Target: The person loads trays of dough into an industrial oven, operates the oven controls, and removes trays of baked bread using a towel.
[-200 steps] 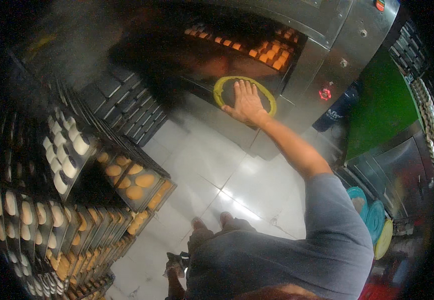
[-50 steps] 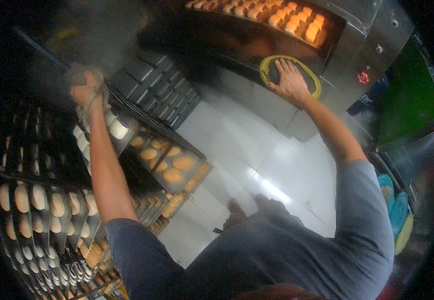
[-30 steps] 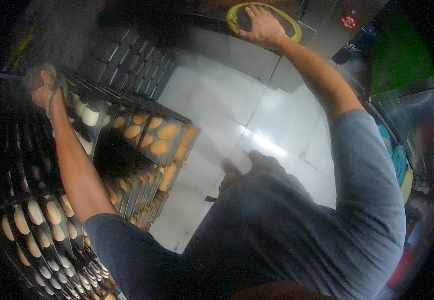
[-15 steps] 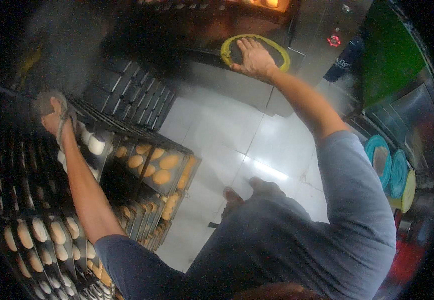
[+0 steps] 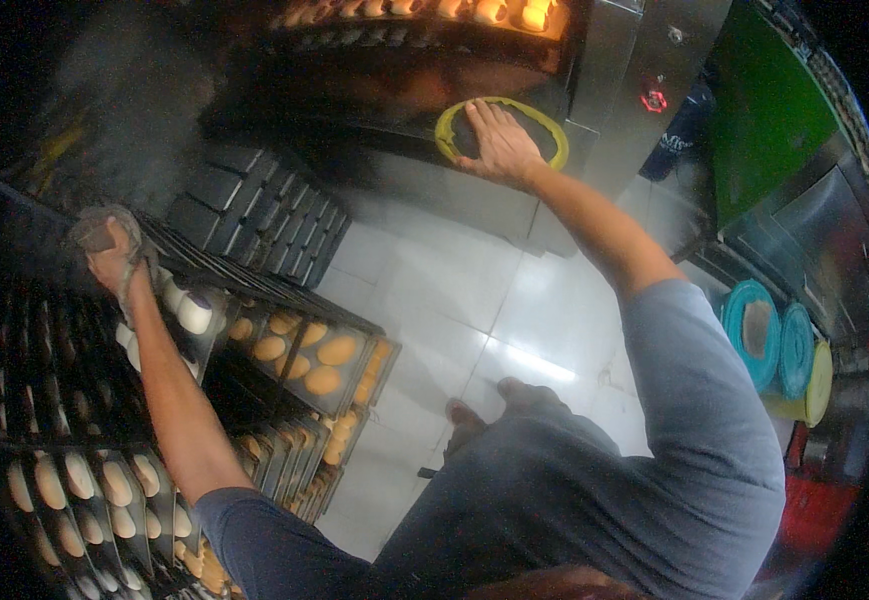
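My right hand (image 5: 497, 148) lies with fingers stretched out on a dark oval pad with a yellow rim (image 5: 557, 145), below the glowing oven opening (image 5: 520, 63), where rows of rolls (image 5: 537, 15) show. At the far left my left hand (image 5: 112, 258) is closed on a crumpled grey cloth (image 5: 136, 225), beside a dark rail (image 5: 14, 188); whether it grips the rail too is unclear through the haze. Trays of white items (image 5: 192, 310) and round golden buns (image 5: 337, 350) stand just right of my left hand and forearm.
Dark racks with pale loaves (image 5: 49, 480) fill the lower left; stacked black pans (image 5: 254, 215) stand below haze. A tiled floor (image 5: 424, 290) lies between. At right are a red valve knob (image 5: 653, 100), green panel (image 5: 759, 120), steel cabinet (image 5: 819, 235) and blue lids (image 5: 796, 345).
Since the oldest frame my left hand has risen from low down to the rack with the cloth. My right hand stays on the pad. Over the last second the oven opening has come back into view.
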Tool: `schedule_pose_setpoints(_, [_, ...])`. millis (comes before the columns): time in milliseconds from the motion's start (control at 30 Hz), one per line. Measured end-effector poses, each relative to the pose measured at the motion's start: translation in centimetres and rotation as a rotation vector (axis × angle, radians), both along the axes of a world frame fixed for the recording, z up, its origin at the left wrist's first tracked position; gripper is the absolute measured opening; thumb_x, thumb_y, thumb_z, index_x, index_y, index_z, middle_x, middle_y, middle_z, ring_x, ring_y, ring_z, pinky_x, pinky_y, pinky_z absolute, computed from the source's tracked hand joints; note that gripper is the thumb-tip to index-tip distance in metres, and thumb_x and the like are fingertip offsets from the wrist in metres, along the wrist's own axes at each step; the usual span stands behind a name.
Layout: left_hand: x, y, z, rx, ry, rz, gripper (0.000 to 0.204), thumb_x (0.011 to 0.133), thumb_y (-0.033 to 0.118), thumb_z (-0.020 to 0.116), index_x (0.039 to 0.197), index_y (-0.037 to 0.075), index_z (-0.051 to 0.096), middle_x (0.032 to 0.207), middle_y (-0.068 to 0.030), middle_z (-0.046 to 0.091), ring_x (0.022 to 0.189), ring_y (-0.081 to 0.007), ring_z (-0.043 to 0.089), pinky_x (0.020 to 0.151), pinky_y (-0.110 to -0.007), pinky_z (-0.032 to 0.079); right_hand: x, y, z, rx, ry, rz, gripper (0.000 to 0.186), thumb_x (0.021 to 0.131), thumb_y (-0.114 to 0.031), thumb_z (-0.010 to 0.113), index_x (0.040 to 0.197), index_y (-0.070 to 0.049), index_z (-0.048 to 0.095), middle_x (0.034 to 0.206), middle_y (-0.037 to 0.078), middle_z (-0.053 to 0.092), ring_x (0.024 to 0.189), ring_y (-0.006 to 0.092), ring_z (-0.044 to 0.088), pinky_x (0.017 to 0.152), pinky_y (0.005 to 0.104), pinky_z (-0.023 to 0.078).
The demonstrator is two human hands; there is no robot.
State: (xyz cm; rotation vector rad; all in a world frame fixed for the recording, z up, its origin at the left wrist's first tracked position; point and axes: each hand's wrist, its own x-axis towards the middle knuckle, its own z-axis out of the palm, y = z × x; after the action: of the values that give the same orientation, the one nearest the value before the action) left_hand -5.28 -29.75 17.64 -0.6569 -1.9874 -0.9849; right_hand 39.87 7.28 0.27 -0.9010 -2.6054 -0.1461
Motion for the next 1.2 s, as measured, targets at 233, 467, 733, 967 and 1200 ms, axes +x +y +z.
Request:
schedule_pose_setpoints(233, [1.1,0.1,0.4,-0.022,-0.062,-0.057,0.054,0.086,0.045,0.060,0.113,-0.002,0.064,0.115,-0.0234,0.064,0.107,-0.0399,0.060,0.093,-0.045,0.045,-0.3,0.5,0.1,-0.081,-0.127,-0.038,0.095,0.083,-0.061,0.058,0.146,0.003,0.026,0.150,0.022,0.030,0.140,0.0394,0.028,0.115,0.0450,0.025])
schedule_pose_setpoints(467, [2.1,0.0,0.6,-0.040,-0.015,0.041,0.051,0.088,0.041,0.058,0.115,-0.002,0.062,0.120,-0.0252,0.060,0.111,-0.0407,0.057,0.095,-0.046,0.043,-1.3,0.5,-0.1,-0.098,-0.166,-0.074,0.095,0.084,-0.064,0.054,0.146,0.002,0.026,0.152,0.022,0.028,0.141,0.0392,0.025,0.115,0.0493,0.023])
schedule_pose_setpoints(733, [1.7,0.2,0.5,-0.072,0.084,0.028,0.050,0.088,0.039,0.058,0.116,-0.002,0.062,0.117,-0.0243,0.062,0.107,-0.0410,0.059,0.092,-0.047,0.044,-1.2,0.3,0.0,-0.076,-0.200,-0.106,0.091,0.087,-0.059,0.050,0.148,0.002,0.023,0.154,0.020,0.025,0.142,0.0387,0.023,0.116,0.0464,0.022])
schedule_pose_setpoints(967, [2.3,0.1,0.5,-0.063,0.023,0.023,0.048,0.087,0.040,0.060,0.111,-0.002,0.065,0.116,-0.0244,0.063,0.106,-0.0410,0.059,0.091,-0.046,0.045,-1.2,-0.8,0.9,-0.077,-0.197,-0.112,0.089,0.088,-0.057,0.051,0.148,0.002,0.024,0.153,0.020,0.027,0.142,0.0373,0.024,0.116,0.0455,0.023])
schedule_pose_setpoints(1200, [0.9,-0.1,0.1,-0.082,0.015,0.105,0.052,0.087,0.040,0.060,0.115,-0.003,0.062,0.117,-0.0259,0.061,0.107,-0.0420,0.059,0.092,-0.047,0.045,-1.2,-0.8,0.7,-0.050,-0.199,-0.102,0.087,0.088,-0.057,0.049,0.147,0.002,0.025,0.152,0.021,0.028,0.142,0.0373,0.024,0.117,0.0450,0.022])
